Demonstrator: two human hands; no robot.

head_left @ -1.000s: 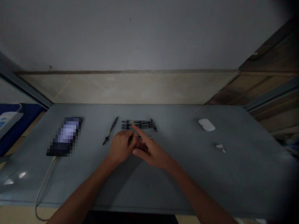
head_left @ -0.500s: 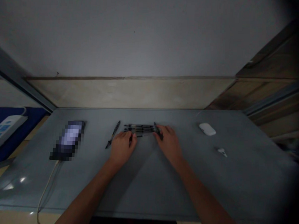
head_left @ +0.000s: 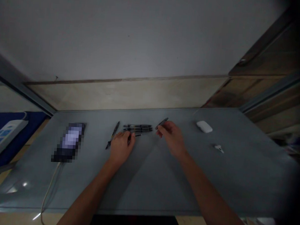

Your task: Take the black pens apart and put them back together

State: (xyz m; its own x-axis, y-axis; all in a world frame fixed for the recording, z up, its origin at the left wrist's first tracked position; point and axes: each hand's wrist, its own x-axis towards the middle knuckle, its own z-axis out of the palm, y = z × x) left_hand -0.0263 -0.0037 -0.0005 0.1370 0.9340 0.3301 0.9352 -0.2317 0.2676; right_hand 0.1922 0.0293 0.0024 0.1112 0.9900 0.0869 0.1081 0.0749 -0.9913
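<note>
My right hand [head_left: 172, 135] pinches a dark pen [head_left: 162, 122] between thumb and fingers, its far end tilted up to the right. Fingers curled, my left hand [head_left: 121, 146] rests on the table by the near side of a row of pens. A slim dark piece, apparently part of a pen [head_left: 138, 135], sticks out past its thumb; the rest is hidden by the hand. Several black pens [head_left: 139, 127] lie side by side between the hands, pointing left to right. Another black pen [head_left: 116, 128] lies slanted just left of them, partly behind my left hand.
On the left of the grey table [head_left: 146, 186] lies a phone [head_left: 72, 138] with a cable [head_left: 49, 187] running off the front edge. A white earbud case [head_left: 204, 126] and a small white object [head_left: 219, 148] lie to the right. A wall [head_left: 130, 94] rises behind; a power strip [head_left: 5, 135] is beyond the left edge.
My right hand has turned its pen from steep to a flatter slant and drawn it away from the row's right end. My left hand has stayed nearly in place. The view has shifted slightly.
</note>
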